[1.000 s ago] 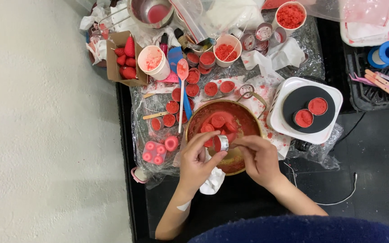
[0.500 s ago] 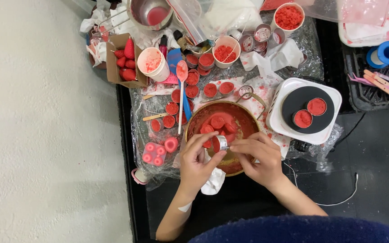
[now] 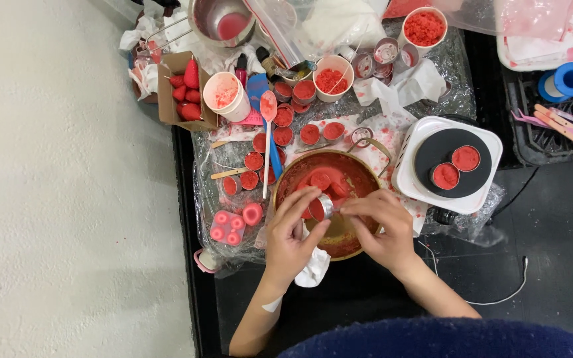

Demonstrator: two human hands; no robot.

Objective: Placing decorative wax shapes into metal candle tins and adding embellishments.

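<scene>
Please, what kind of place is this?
Probably a home craft table for making candles or wax melts. Small tins of red wax lie about, two more sit on a hot plate, and both hands hold a small metal cup over a bowl.

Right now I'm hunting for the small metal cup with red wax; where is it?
In the head view it sits mid-frame: the small metal cup is pinched between the left hand and the right hand, above the round pan, left of the white hotplate.

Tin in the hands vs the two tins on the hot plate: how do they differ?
The small tin is held tilted on its side over the bowl by the left hand and right hand. The two tins on the hot plate sit upright, untouched, red filling facing up. All are small round metal cups.
</scene>
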